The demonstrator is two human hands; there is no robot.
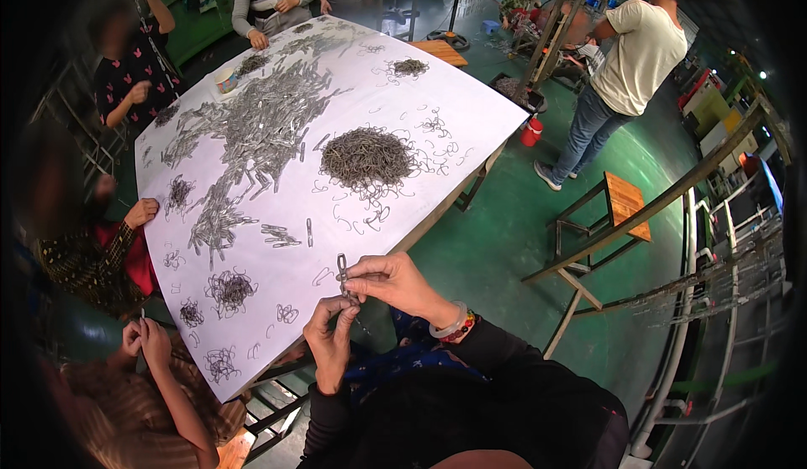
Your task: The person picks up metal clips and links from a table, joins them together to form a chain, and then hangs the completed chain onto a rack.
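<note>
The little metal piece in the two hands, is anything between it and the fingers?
No. Both hands already touch the small metal link: the right hand pinches it from the side and the left hand meets it from below. Nothing visible sits between fingers and metal. The white table with its wire piles lies just beyond.

A small round tub [225, 80] stands on the far left part of the white desk [471, 108], just beside the long spread of grey metal pieces; it is a short cylinder with a pale open top and a wall banded in light blue and orange-red. What it holds cannot be told. At the far right rim of the view, beyond the railings, a slanted screen [771, 185] glows blue-white, narrow and tilted, with a red-orange shape just above it. It is too bent and blurred to tell more. No labels or signs can be made out anywhere else.
</note>
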